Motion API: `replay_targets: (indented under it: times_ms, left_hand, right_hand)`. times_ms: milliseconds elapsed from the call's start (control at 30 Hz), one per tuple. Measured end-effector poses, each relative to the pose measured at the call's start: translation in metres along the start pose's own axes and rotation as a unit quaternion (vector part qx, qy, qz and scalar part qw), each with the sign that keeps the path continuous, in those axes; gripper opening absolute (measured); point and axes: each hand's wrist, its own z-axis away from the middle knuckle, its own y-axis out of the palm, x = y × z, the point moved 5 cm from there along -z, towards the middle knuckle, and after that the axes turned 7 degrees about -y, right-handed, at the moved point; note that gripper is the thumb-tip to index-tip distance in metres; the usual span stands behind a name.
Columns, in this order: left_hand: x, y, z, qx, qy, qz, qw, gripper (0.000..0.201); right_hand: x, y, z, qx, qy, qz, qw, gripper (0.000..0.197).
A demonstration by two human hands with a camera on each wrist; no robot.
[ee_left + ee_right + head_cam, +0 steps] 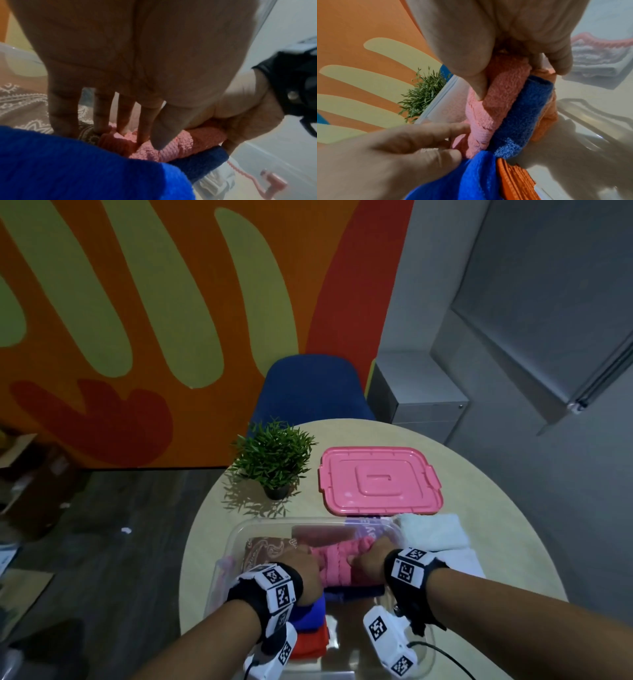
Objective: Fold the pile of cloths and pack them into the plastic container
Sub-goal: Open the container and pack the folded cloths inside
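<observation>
Holding the folded pink cloth (342, 563) from both ends, the left hand (306, 570) touches it with straight fingers, and the right hand (371, 556) curls thumb and fingers round it. It sits inside the clear container (236, 537), on a dark blue cloth (352, 592). At 12 o'clock lies the pink lid (378, 479).

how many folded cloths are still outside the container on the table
1: a white cloth lies on the table right of the clear container. Others may be hidden beneath it.

No legible text — only black-and-white coded markers on the wrist bands (277, 587), faint lettering on the container (371, 529) unreadable.
</observation>
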Motion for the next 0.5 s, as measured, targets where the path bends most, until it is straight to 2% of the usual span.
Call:
replay_targets:
  times_ms: [67,133,167,200,267,300,367,433,500]
  left_hand:
    - [-0.001,0.003,-0.001,0.026,0.011,-0.05,0.998,0.051]
    - [-0.003,0.003,-0.002,0.043,0.006,-0.093,0.995,0.053]
    - [-0.005,0.002,-0.002,0.047,0.001,-0.111,0.993,0.052]
    - [-0.007,0.002,-0.002,0.046,0.002,-0.124,0.991,0.052]
    - [-0.01,0.001,0.0,0.045,0.002,-0.129,0.991,0.054]
    - [-0.01,0.0,0.0,0.047,0.001,-0.127,0.991,0.055]
    - [-0.01,-0.002,0.003,0.036,0.001,-0.118,0.992,0.057]
    - [-0.01,-0.003,0.004,0.032,0.0,-0.119,0.992,0.06]
    - [-0.01,-0.005,0.011,0.036,0.003,-0.136,0.99,0.061]
  right_hand:
    - [0.008,0.0,0.002,0.01,-0.008,-0.04,0.999,0.04]
    - [0.009,-0.004,0.001,-0.034,-0.024,-0.049,0.998,0.026]
    - [0.01,-0.009,0.004,-0.053,-0.056,-0.002,0.997,0.022]
    - [0.013,-0.011,0.01,-0.034,-0.099,0.114,0.988,0.028]
    - [0.014,-0.013,0.026,-0.07,-0.167,0.26,0.948,0.046]
    - [0.015,-0.01,0.034,-0.077,-0.21,0.306,0.925,0.049]
    - [0.02,0.003,0.044,-0.027,-0.285,0.388,0.876,0.048]
    - [0.008,0.015,0.036,0.055,-0.265,0.425,0.864,0.046]
    - [0.0,0.019,0.031,0.101,-0.227,0.474,0.845,0.047]
